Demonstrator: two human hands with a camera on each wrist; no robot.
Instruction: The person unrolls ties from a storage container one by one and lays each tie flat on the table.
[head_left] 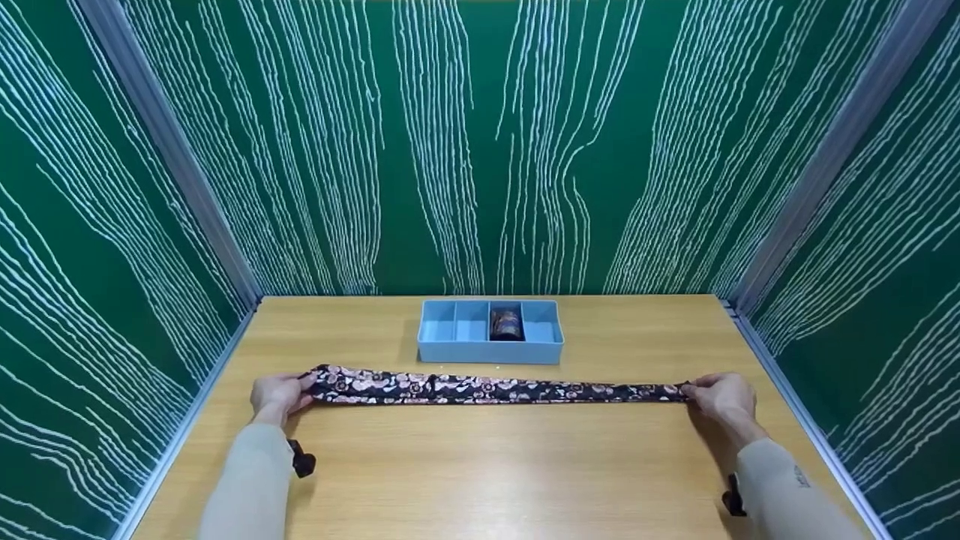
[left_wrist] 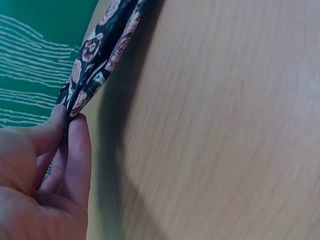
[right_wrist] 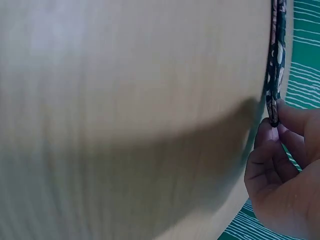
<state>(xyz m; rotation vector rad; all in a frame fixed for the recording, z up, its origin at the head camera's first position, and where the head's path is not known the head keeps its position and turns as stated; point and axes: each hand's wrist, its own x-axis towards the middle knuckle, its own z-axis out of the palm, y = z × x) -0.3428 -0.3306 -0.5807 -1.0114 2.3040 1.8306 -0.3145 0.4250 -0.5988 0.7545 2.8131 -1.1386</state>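
A dark necktie (head_left: 480, 389) with a pink and white floral print stretches sideways across the front of the table, wider at its left end and tapering to the right. My left hand (head_left: 279, 395) pinches the wide end between thumb and fingers; the left wrist view shows the cloth (left_wrist: 100, 60) bunched at the fingertips. At the other end, my right hand (head_left: 726, 397) pinches the narrow tip. In the right wrist view the tie (right_wrist: 276, 60) runs away from that hand as a thin strip, close over the table.
Behind the tie stands a light blue divided tray (head_left: 491, 352). One of its compartments, right of the middle, holds a dark patterned roll (head_left: 506, 324). The wooden table (head_left: 480, 465) is bounded by green walls (head_left: 495, 150) with white wavy lines and metal corner posts.
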